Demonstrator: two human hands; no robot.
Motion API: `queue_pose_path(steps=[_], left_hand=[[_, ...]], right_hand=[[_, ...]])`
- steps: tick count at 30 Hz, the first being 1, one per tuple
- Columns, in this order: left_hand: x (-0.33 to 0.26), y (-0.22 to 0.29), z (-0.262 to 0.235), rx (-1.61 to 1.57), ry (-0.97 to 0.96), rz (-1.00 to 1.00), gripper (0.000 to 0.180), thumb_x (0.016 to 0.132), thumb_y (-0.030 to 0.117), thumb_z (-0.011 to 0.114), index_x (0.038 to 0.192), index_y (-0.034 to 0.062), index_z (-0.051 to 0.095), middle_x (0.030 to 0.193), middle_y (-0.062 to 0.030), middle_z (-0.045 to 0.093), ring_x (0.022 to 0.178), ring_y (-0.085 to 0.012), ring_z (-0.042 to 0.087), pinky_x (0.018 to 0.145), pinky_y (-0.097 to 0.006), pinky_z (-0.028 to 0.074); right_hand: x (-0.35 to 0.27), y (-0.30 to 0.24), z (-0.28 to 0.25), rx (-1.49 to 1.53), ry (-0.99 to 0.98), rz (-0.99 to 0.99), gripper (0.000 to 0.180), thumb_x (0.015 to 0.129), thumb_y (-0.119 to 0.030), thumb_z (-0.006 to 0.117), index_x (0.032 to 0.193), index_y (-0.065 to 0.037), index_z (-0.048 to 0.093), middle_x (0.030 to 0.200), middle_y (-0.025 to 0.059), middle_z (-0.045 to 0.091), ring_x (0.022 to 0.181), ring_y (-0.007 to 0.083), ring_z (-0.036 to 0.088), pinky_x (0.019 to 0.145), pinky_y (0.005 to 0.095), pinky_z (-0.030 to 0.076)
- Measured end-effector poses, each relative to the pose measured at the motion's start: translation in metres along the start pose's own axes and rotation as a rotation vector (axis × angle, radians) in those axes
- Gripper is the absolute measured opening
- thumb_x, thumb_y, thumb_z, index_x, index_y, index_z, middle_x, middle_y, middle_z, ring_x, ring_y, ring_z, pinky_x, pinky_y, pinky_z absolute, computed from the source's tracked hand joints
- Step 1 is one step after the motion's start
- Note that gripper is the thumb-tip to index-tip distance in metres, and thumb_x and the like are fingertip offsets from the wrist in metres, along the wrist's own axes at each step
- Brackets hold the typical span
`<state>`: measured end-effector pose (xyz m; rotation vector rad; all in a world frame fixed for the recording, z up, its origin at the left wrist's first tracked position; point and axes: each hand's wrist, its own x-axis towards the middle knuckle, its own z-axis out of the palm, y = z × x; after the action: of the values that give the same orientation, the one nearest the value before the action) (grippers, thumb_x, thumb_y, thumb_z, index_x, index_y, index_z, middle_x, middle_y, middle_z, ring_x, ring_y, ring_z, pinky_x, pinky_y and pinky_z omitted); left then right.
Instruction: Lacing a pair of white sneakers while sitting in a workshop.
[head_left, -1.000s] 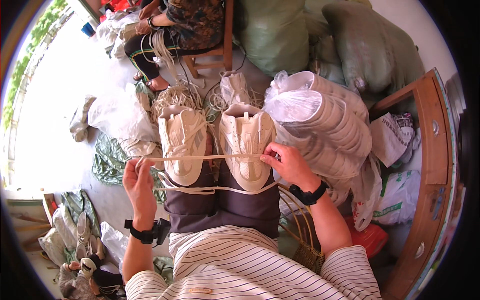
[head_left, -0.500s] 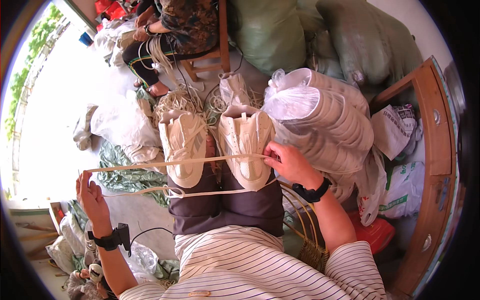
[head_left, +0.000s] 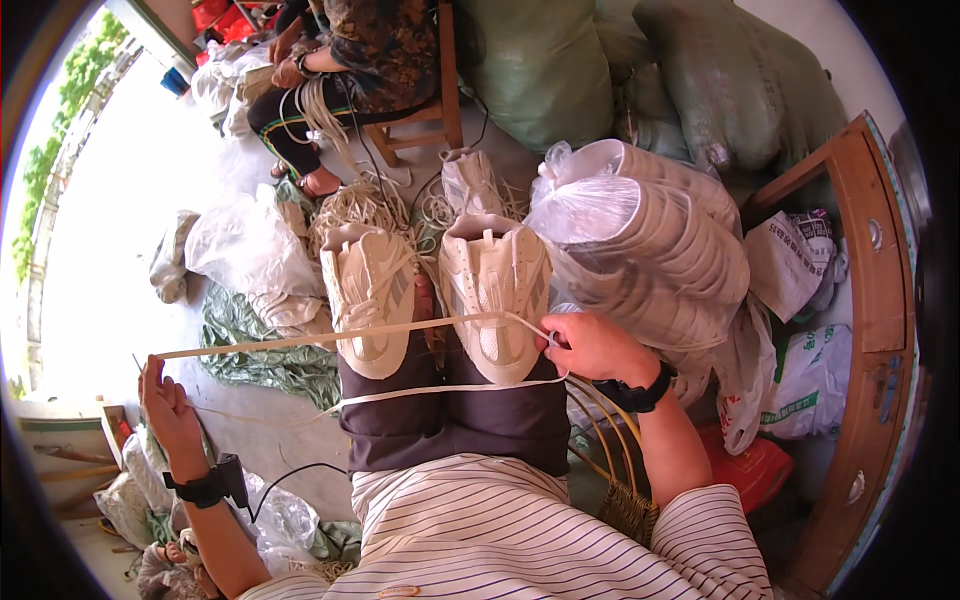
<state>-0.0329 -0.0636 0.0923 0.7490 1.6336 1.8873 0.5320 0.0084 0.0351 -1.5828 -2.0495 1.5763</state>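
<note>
Left grip (head_left: 172, 415), right grip (head_left: 592, 348) both pinching pale lace (head_left: 280, 342), two strands; two cream shoes (head_left: 495, 345) on lap (head_left: 395, 430).

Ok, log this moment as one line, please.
left hand: holding lace, out leftward | right hand: holding lace beside right shoe | lace: spans left shoe and right shoe | shoes: side by side

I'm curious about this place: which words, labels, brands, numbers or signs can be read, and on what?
I don't copy wording.
Right-hand white bag: green print.
Crumpled bag above it: dark print.
Thin bag: red print, blurred.
Shirt tag: too small.
White shoes: none readable.
</note>
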Motion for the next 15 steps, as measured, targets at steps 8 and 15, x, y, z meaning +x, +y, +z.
queue_pose_path(steps=[8,15], left_hand=[[-0.005,0.003,0.001,-0.062,0.058,-0.063,0.017,0.093,0.017,0.063,0.104,0.0037,0.063,0.097,-0.0032,0.065,0.048,-0.0004,0.028,0.040,-0.018,0.021],[-0.018,-0.001,0.007,-0.089,0.051,-0.100,0.010,0.094,0.016,0.062,0.094,0.0059,0.063,0.095,-0.0028,0.065,0.047,-0.0005,0.028,0.039,-0.018,0.021]], right_hand=[[0.001,0.005,0.004,-0.002,-0.037,-0.068,0.018,0.083,-0.007,0.053,0.097,0.000,0.063,0.074,0.0128,0.064,0.068,0.0233,0.066,0.063,0.0362,0.048],[0.011,0.008,0.010,-0.031,0.262,-0.090,0.015,0.085,-0.005,0.057,0.098,0.002,0.063,0.071,0.0072,0.060,0.063,0.0148,0.056,0.064,0.0296,0.047]])
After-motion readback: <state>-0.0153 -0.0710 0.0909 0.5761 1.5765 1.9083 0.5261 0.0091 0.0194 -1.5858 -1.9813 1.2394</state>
